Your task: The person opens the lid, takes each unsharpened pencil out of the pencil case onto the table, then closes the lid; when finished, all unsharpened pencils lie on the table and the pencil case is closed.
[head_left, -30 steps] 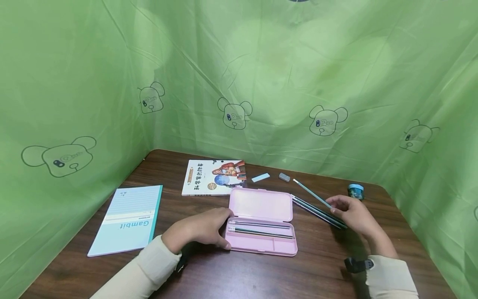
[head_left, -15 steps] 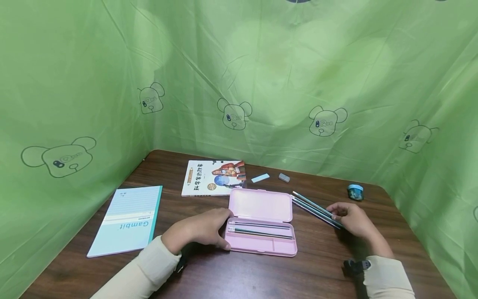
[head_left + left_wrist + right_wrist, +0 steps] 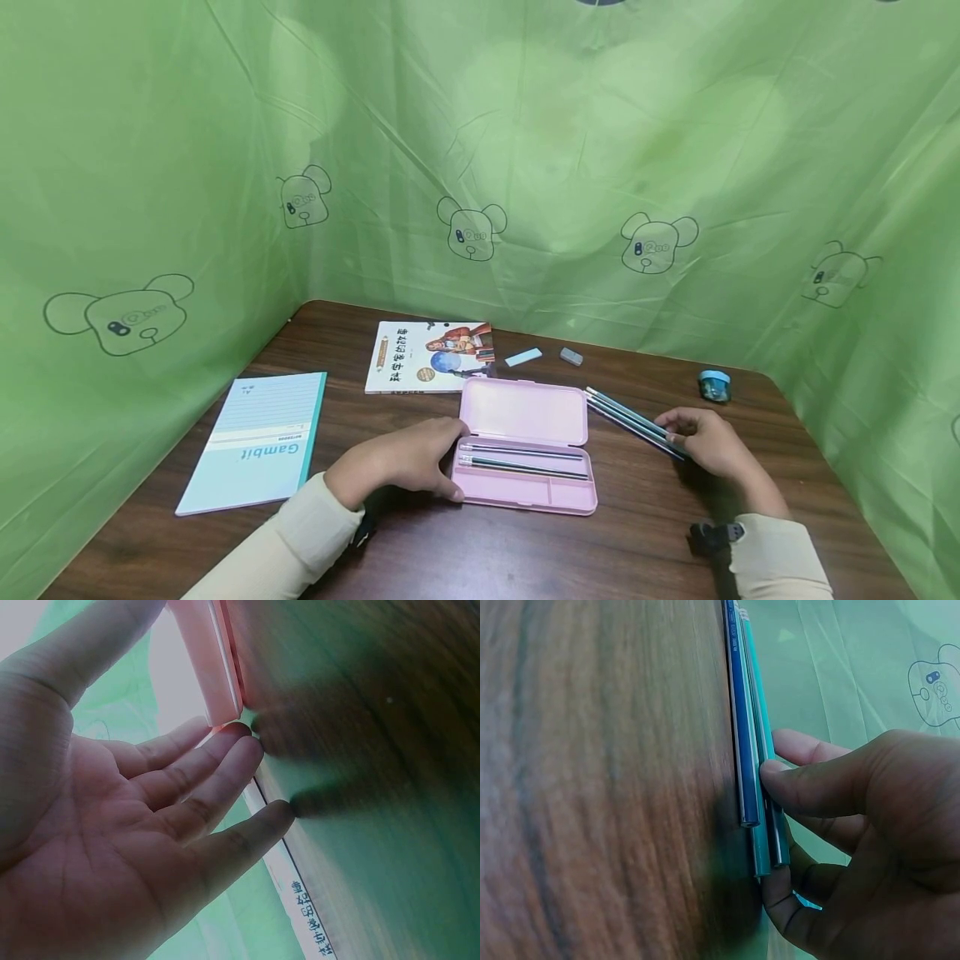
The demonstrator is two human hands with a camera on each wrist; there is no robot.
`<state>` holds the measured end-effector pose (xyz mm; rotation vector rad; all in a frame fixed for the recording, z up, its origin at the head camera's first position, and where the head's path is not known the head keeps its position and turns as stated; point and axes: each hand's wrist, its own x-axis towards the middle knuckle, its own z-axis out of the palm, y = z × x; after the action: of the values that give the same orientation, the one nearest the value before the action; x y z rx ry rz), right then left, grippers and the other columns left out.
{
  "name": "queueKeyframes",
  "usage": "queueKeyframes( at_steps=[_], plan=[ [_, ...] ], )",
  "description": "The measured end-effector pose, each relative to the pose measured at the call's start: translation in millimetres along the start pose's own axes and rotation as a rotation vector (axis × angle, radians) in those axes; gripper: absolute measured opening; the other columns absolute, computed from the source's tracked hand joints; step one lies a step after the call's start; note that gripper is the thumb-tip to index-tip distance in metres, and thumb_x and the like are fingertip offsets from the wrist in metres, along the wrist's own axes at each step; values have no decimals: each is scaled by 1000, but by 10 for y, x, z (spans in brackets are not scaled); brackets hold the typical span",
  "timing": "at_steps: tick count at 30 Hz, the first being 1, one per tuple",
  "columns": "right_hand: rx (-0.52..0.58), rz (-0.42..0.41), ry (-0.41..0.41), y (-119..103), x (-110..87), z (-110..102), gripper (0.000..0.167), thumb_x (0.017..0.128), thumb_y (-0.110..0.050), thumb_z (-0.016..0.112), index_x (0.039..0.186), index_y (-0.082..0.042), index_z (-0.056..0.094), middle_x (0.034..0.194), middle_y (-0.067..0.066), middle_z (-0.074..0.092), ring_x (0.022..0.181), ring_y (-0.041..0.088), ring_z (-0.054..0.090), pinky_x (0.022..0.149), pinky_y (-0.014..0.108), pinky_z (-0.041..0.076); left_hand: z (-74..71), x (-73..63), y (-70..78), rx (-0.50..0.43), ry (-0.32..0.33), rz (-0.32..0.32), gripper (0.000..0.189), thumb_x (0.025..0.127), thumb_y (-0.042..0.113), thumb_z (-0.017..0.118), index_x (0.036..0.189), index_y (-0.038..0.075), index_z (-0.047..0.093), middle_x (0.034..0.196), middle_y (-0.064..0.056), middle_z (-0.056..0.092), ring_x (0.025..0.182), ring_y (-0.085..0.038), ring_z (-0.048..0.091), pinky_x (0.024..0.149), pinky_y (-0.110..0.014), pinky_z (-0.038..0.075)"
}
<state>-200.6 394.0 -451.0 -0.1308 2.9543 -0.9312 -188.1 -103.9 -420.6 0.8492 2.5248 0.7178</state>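
Right hand (image 3: pixel 708 442) pinches a bundle of slim blue-green pencils (image 3: pixel 628 417) lying on the brown wooden table (image 3: pixel 525 550). Just left of that grip sits the open pink plastic pencil case (image 3: pixel 525 442); left hand (image 3: pixel 405 458), fingers straight, rests against its left end.

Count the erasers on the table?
2. A light blue eraser and a grey eraser lie side by side, apart, behind the open pink pencil case. None seem hidden.
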Motion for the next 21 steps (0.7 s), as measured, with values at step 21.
queueKeyframes(
  at_steps=[21],
  plan=[
    [2, 27, 5, -90, -6, -60, 23, 105, 0, 70, 127, 3, 75, 111, 17, 79, 100, 22, 69, 78, 29, 54, -12, 0, 3, -1, 4, 4, 78, 83, 33, 102, 141, 1, 61, 136, -12, 68, 128, -25, 63, 119, -52, 51]
  ],
)
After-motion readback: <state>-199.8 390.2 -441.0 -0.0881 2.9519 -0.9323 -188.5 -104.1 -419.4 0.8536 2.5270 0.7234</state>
